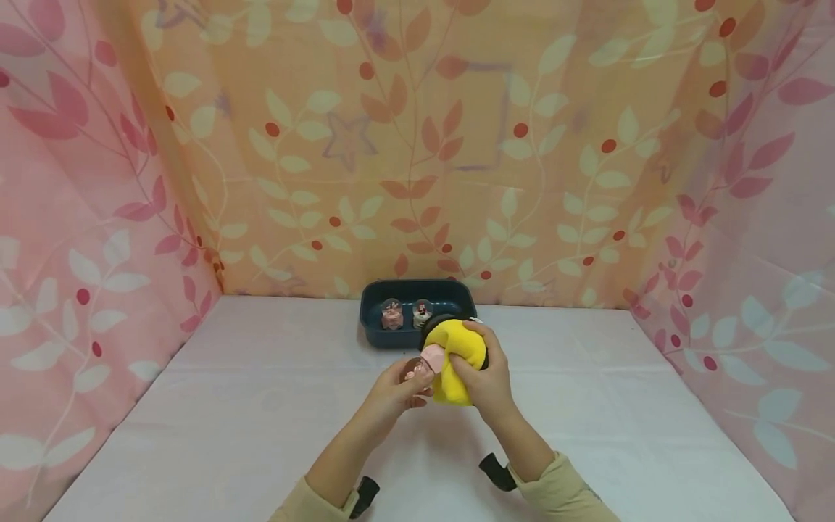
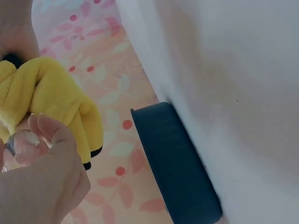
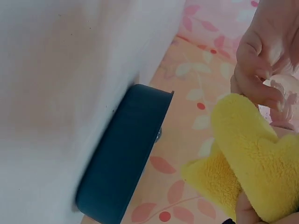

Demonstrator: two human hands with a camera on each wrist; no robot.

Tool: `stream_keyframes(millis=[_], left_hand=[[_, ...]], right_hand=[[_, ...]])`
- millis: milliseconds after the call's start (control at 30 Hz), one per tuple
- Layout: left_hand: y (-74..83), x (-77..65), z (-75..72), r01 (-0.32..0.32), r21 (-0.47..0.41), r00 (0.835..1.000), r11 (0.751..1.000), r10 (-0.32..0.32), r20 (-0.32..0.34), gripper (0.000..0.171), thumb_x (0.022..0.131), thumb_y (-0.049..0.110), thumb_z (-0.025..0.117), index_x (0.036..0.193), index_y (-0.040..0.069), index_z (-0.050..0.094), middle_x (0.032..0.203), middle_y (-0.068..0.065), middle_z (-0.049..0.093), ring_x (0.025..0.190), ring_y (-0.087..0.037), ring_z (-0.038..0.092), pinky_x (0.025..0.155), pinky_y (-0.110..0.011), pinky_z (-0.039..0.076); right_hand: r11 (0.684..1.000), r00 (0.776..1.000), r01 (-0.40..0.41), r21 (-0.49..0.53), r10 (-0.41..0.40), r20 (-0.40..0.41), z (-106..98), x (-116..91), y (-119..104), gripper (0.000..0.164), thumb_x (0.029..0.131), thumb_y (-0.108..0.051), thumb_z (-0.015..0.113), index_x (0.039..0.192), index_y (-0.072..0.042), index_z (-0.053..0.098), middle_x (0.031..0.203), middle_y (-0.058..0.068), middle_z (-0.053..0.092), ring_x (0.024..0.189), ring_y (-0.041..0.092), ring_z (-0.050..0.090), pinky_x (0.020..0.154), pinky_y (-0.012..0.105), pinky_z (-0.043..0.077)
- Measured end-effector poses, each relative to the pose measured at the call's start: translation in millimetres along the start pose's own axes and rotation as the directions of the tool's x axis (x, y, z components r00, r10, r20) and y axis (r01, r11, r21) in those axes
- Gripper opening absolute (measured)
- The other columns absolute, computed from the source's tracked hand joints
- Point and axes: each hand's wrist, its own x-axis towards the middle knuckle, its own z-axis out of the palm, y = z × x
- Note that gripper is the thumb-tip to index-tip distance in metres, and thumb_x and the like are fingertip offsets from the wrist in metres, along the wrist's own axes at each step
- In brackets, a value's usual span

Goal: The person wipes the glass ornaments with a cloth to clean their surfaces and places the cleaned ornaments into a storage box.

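In the head view my left hand (image 1: 385, 395) holds a small snow globe with a pink base (image 1: 433, 357), its clear dome among the fingers. My right hand (image 1: 492, 377) grips a bunched yellow plush cloth with black edging (image 1: 450, 337) and presses it against the pink base. From the left wrist, the clear dome (image 2: 23, 142) shows between thumb and fingers, and the yellow cloth (image 2: 58, 93) covers the far end. In the right wrist view the cloth (image 3: 252, 149) hides most of my right hand, while the left hand (image 3: 259, 70) is beside it.
Behind the hands a dark blue bin (image 1: 396, 338) stands on the white-covered table (image 1: 261, 406). Inside it are a pinkish snow globe (image 1: 392, 316) and a whitish one (image 1: 422, 312). Leaf-patterned curtains (image 1: 417, 145) enclose the back and both sides.
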Motion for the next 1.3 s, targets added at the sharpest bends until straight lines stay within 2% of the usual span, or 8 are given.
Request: stream_keyframes(millis=[167,333,433,567,833,1000,1133,1300], left_hand=[[-2.2,1.7,-2.5,-0.014,-0.045,1.000,0.999,0.014,-0.006,0.065,0.095,0.029,0.064,0.142,-0.004,0.035,0.133,-0.020,0.048,0.093,-0.020,0.063,0.084,-0.033,0.051],[-3.5,3.6,-6.2,-0.044,-0.110,0.999,0.993,0.046,0.009,0.062,0.098,0.031,0.057,0.144,-0.001,0.030,0.129,-0.021,0.052,0.091,-0.019,0.065,0.081,-0.029,0.052],[-3.0,4.6,-7.6,-0.054,-0.132,0.998,0.990,0.056,0.007,0.060,0.100,0.034,0.054,0.142,-0.003,0.031,0.114,-0.018,0.057,0.088,-0.018,0.064,0.079,-0.028,0.052],[-1.5,6.0,-7.9,-0.071,-0.148,0.997,0.986,0.070,-0.008,0.058,0.101,0.038,0.050,0.136,-0.005,0.034,0.104,-0.013,0.056,0.083,-0.017,0.063,0.077,-0.028,0.052],[4.6,4.4,-1.3,-0.065,-0.041,0.998,0.997,0.065,0.003,0.065,0.100,0.048,0.046,0.135,-0.006,0.034,0.113,-0.016,0.052,0.080,-0.016,0.061,0.078,-0.028,0.052],[7.8,0.8,2.6,-0.040,0.063,0.999,0.997,0.039,0.018,0.071,0.099,0.051,0.045,0.141,-0.005,0.028,0.117,-0.018,0.053,0.080,-0.017,0.062,0.075,-0.030,0.051],[4.3,1.7,2.2,-0.045,0.072,0.998,0.996,0.041,0.053,0.069,0.100,0.046,0.049,0.142,-0.003,0.025,0.108,-0.016,0.059,0.078,-0.016,0.061,0.075,-0.031,0.050],[1.5,1.2,0.9,-0.065,0.076,0.996,0.995,0.059,0.074,0.063,0.100,0.037,0.054,0.140,-0.002,0.026,0.103,-0.013,0.062,0.076,-0.015,0.061,0.076,-0.033,0.050]], right_hand=[[0.989,0.992,-0.123,0.078,0.125,-0.027,-6,4,2,0.054,0.087,-0.002,0.064,0.136,-0.016,0.046,0.115,0.012,0.047,0.096,0.028,0.049,0.077,0.033,0.049],[0.972,0.987,-0.151,0.179,0.158,-0.025,-13,3,2,0.056,0.088,-0.002,0.062,0.138,-0.012,0.041,0.116,0.011,0.045,0.099,0.027,0.047,0.079,0.031,0.048],[0.976,0.996,-0.094,0.197,0.094,0.010,-15,0,1,0.060,0.086,0.000,0.063,0.140,-0.010,0.038,0.117,0.012,0.043,0.099,0.027,0.047,0.079,0.030,0.048],[0.993,0.996,0.035,0.115,-0.044,0.079,-13,-5,1,0.064,0.082,0.001,0.066,0.138,-0.009,0.037,0.118,0.014,0.042,0.097,0.029,0.047,0.077,0.031,0.049],[0.981,0.965,0.179,-0.070,-0.161,0.207,2,-7,3,0.066,0.083,-0.001,0.071,0.138,-0.016,0.038,0.115,0.017,0.046,0.091,0.029,0.048,0.075,0.039,0.047],[0.965,0.964,0.240,-0.104,-0.224,0.145,8,-7,6,0.063,0.081,0.003,0.072,0.134,-0.013,0.042,0.114,0.017,0.048,0.089,0.027,0.048,0.073,0.037,0.047],[0.952,0.957,0.287,-0.107,-0.280,0.078,9,-6,8,0.059,0.080,0.007,0.072,0.130,-0.011,0.046,0.111,0.017,0.051,0.088,0.027,0.048,0.072,0.034,0.048],[0.953,0.957,0.289,-0.088,-0.287,0.029,8,-5,7,0.056,0.078,0.010,0.070,0.127,-0.009,0.049,0.111,0.017,0.052,0.088,0.028,0.048,0.071,0.032,0.048]])
